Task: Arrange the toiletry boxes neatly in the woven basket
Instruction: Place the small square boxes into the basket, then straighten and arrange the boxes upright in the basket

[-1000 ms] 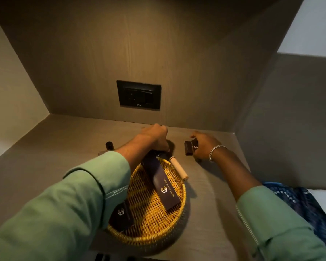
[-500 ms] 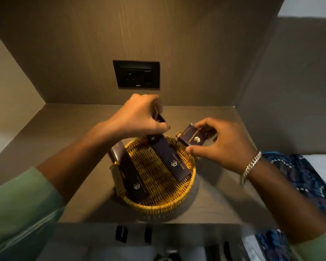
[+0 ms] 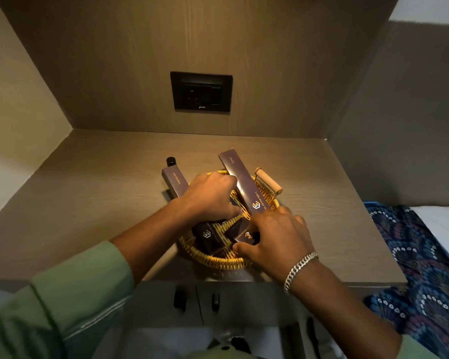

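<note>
A round yellow woven basket with a wooden handle sits near the front edge of the shelf. Two long dark purple boxes lean out over its far rim: one on the left, one on the right. Two small dark boxes lie inside, one in the middle and one to the right. My left hand reaches down into the basket between the long boxes. My right hand pinches the small right-hand box inside the basket.
A small dark bottle cap stands just behind the left long box. A black wall socket is set in the back panel. Wooden walls close in the shelf at left and right. Patterned blue fabric lies to the right.
Both hands have come down from above the basket into it. The small box that my right hand carried is now inside the basket. The camera view has tilted downwards.
</note>
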Available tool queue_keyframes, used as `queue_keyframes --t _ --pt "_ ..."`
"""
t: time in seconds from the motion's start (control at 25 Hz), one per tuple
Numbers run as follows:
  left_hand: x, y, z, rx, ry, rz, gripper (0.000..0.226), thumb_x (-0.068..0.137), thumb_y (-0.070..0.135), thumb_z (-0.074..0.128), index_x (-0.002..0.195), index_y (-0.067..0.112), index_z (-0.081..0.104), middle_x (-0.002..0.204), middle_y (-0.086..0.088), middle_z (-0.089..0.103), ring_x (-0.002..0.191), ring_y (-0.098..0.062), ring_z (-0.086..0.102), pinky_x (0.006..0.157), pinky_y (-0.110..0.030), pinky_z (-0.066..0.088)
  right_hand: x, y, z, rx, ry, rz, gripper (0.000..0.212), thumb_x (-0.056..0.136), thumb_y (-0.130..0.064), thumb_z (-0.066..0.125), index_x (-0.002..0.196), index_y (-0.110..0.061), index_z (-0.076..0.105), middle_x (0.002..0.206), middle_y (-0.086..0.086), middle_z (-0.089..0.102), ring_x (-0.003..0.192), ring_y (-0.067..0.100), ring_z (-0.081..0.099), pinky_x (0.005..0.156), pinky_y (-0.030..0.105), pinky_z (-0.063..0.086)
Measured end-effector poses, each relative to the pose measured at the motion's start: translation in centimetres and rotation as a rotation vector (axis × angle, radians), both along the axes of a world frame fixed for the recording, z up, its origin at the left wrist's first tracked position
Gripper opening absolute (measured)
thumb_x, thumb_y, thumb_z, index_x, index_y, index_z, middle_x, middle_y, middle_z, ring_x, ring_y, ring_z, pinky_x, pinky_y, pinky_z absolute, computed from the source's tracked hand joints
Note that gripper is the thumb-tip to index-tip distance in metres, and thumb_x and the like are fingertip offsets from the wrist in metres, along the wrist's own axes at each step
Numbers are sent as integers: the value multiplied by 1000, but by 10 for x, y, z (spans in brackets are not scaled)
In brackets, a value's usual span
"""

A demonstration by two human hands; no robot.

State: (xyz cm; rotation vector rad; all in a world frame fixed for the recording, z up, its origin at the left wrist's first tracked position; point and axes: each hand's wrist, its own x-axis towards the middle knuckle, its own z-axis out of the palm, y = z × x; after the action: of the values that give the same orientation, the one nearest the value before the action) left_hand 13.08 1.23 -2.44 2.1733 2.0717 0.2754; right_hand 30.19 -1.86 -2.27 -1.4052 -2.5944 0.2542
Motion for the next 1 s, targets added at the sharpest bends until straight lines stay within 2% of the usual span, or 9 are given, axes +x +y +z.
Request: queue_keyframes --t 0.12,0.4,0.52,0.6,0.68,0.76,0.84,0.92,1.0 --pt "0 -1 -3 28 -37 -24 58 69 50 69 116 18 55 98 -1 69 91 -25 62 69 -35 40 0 -4 -4 11 -3 -32 39 69 -62 61 86 -27 60 106 -2 66 104 22 51 84 41 42" --pt "-6 -8 -6 -52 -147 -1 57 71 49 72 116 17 57 97 0 67 79 -15 56 57 -28 40 4 -1 -1 -79 -19 -23 47 65 -69 61 89 -28 66 105 -3 68 105 19 50 83 41 41" --pt "-7 -15 -3 -92 -209 34 57 74 44 72 122 17 54 102 0 65 83 -14 55 62 -30 45 7 9 6 -88 39 -6 44 67 -67 59 90 -29 65 102 -4 68 104 20 50 82 41 43" --pt "-8 -23 3 -26 -261 65 53 77 38 70 123 19 53 111 -3 65 93 -17 57 72 -32 47 0 25 11 31 137 -8 34 75 -56 58 94 -28 63 101 -3 68 101 21 51 79 39 39" --pt "-9 -35 10 139 -336 125 45 81 34 67 121 18 54 119 -5 62 105 -17 53 83 -33 43 -13 49 17 167 125 -4 31 80 -46 56 102 -25 60 106 -1 68 103 23 49 78 40 34" --pt "-11 -54 12 352 -415 244 36 82 31 64 115 18 57 116 -5 62 104 -14 48 83 -34 37 -28 74 21 175 -28 28 37 81 -44 54 111 -23 56 113 1 66 111 26 47 90 47 33" --pt "-12 -81 5 485 -445 428 30 82 28 62 109 17 58 111 -7 62 101 -15 46 79 -33 36 -37 91 20 108 -167 74 41 81 -46 52 114 -22 53 114 3 65 115 28 48 105 59 23" --pt "-6 -107 -6 466 -462 551 28 81 30 60 106 17 58 110 -7 62 100 -17 46 79 -36 39 -38 100 14 70 -176 121 40 80 -48 49 110 -23 54 108 2 67 114 29 51 108 68 10" --pt "1 -121 -14 429 -501 581 30 80 34 57 106 18 59 109 -5 63 101 -17 49 83 -42 45 -36 103 11 77 -166 163 40 77 -51 48 106 -25 56 103 0 68 112 28 52 107 70 6"
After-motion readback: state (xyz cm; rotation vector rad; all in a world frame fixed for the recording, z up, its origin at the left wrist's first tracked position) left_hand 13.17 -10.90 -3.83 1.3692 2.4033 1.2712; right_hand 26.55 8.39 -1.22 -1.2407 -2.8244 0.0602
